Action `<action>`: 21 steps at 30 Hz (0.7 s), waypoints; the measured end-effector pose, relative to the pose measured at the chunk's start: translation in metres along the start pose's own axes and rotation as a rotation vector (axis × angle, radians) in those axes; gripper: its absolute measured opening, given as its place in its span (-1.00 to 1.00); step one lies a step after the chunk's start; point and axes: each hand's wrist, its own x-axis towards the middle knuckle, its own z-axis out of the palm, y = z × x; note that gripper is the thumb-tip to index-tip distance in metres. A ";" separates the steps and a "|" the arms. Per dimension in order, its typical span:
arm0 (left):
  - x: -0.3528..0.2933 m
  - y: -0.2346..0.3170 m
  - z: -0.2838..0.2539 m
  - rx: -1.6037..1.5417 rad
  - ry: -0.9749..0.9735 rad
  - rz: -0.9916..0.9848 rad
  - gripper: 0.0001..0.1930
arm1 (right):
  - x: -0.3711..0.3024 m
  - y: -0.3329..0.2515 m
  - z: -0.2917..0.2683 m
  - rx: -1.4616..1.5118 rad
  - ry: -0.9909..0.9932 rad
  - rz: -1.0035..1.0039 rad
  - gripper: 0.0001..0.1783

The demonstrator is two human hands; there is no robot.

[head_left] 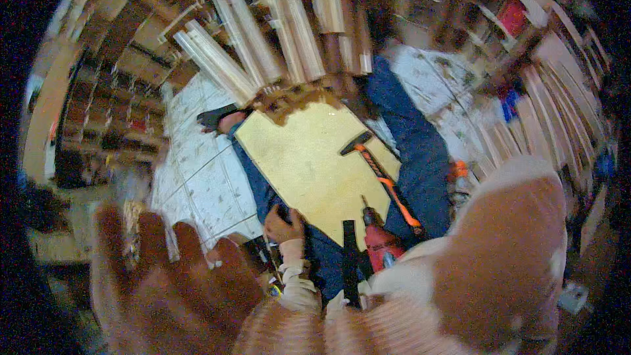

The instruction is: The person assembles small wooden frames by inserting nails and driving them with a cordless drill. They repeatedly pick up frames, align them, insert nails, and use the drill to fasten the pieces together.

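Observation:
A pale yellow board [309,164] lies across my lap in dark blue trousers [414,138]. My left hand [285,225], small and pale-sleeved, rests at the board's near left edge with its fingers curled; what they hold, if anything, is hidden. A hammer [389,187] with an orange and black handle lies along the board's right side. Left of its handle end is a red power drill [382,242] with a bit fitted. Very close and smeared by motion, a large arm [503,256] fills the lower right. My right hand [164,276] appears to be the big blurred one at lower left, fingers spread and nothing visible in them.
Several pale wooden strips [246,33] stand beyond the board, with brown debris [289,102] at their near ends. More long strips [559,112] lie at the right. The tiled floor [200,167] is speckled. A black strap [350,256] hangs in front of my lap.

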 end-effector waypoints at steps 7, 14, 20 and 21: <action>0.007 -0.002 -0.008 0.075 0.093 0.031 -0.40 | -0.009 -0.007 -0.019 0.026 -0.008 0.033 -0.33; 0.008 -0.002 -0.005 -0.023 -0.178 -0.064 -0.46 | -0.030 -0.022 -0.073 0.128 0.183 0.149 -0.28; 0.004 0.002 -0.007 0.108 0.029 0.066 -0.46 | -0.110 0.041 -0.204 0.320 1.193 0.612 -0.15; 0.004 0.005 -0.008 0.050 0.000 0.057 -0.46 | -0.128 0.085 -0.236 0.071 1.404 0.700 -0.11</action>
